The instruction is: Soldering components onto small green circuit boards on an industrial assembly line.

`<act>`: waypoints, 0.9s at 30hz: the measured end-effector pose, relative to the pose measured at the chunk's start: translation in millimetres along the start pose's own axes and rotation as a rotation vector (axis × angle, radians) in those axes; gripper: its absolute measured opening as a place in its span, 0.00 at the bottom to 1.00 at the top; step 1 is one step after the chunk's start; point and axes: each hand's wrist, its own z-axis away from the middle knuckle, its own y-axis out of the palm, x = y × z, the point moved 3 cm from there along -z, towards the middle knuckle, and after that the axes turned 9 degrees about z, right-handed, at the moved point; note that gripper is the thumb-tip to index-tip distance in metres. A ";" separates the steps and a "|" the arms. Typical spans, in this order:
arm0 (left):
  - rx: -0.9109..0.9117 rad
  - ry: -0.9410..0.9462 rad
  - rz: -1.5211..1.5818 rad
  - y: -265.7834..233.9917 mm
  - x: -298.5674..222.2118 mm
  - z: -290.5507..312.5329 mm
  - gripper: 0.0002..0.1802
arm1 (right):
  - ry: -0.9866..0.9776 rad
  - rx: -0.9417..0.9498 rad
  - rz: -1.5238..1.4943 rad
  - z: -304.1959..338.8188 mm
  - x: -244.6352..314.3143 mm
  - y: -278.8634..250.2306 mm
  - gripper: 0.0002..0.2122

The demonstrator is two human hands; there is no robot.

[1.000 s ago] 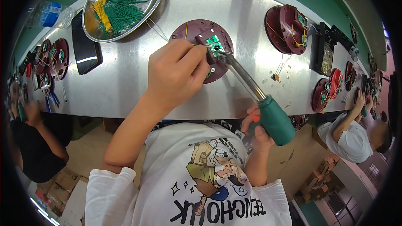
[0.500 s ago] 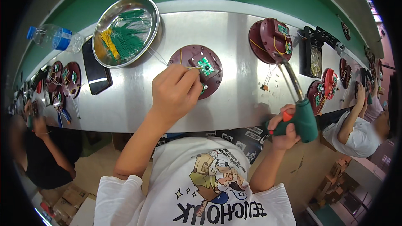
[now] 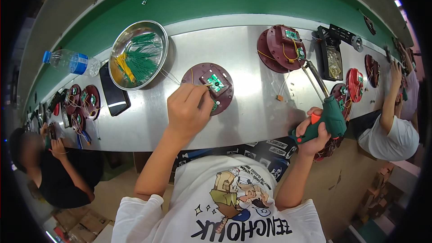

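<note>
A round maroon disc (image 3: 226, 74) with a small green circuit board (image 3: 215, 82) lies on the metal bench in front of me. My left hand (image 3: 186, 108) rests over the disc's near left side, thumb and forefinger pinched on a thin wire at the board's edge. My right hand (image 3: 315, 132) grips a green soldering gun (image 3: 330, 117) with a red trigger, a finger around the trigger. Its metal tube and thin feed rod point up and away, ending by the near edge of two stacked maroon discs (image 3: 274, 47) that carry a board and yellow wires.
A steel bowl (image 3: 165, 56) of green and yellow wires stands at the back left, near a black phone-like slab (image 3: 114, 101) and a plastic bottle (image 3: 67, 61). A black box (image 3: 332, 58) sits at the right. More discs lie toward both sides, where co-workers (image 3: 391, 135) sit.
The whole picture has shifted, with bench items lower in it. My left hand keeps its pinch beside the board; the soldering gun remains near the stacked discs.
</note>
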 end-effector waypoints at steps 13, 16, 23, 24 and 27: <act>-0.016 0.033 -0.012 1.6 -5.1 -1.8 0.05 | -0.025 -0.040 -0.020 0.1 0.5 3.1 0.19; -0.031 0.027 -0.017 0.9 -6.4 -0.5 0.05 | -0.028 -0.045 -0.027 -0.4 0.6 3.9 0.19; -0.330 -0.238 -0.005 -28.0 9.0 -4.2 0.04 | -0.016 -0.049 -0.089 1.4 -0.8 3.4 0.19; -0.268 -0.367 0.042 -35.5 12.0 -2.3 0.12 | -0.020 -0.053 -0.096 1.6 -0.9 6.0 0.19; 0.169 -0.299 -0.154 -25.5 -23.8 -34.3 0.24 | -0.048 -0.177 -0.070 2.6 -1.8 8.4 0.17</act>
